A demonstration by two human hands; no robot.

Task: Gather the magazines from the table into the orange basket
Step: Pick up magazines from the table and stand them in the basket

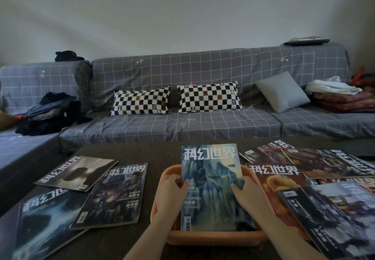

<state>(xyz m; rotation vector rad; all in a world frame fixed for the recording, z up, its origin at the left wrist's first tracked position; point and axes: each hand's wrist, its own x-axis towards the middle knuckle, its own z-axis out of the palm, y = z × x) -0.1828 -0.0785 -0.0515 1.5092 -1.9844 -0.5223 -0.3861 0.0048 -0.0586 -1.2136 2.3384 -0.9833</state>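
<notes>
Before a grey checked sofa (182,97), the dark worktop (142,154) remains strewn with magazines; both hands' fingers (183,184) grasp one blue-covered magazine (211,178) over the orange plastic basket (215,237), seemingly the first.

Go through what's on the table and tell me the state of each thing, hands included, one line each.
Blue magazine: tilted, near end in basket, far end over the rim.
Orange basket: upright on table.
Left hand: grips the magazine's left edge.
Right hand: grips its right edge.
Three magazines on the left: flat, overlapping.
Pile on the right: flat, overlapping.
</notes>
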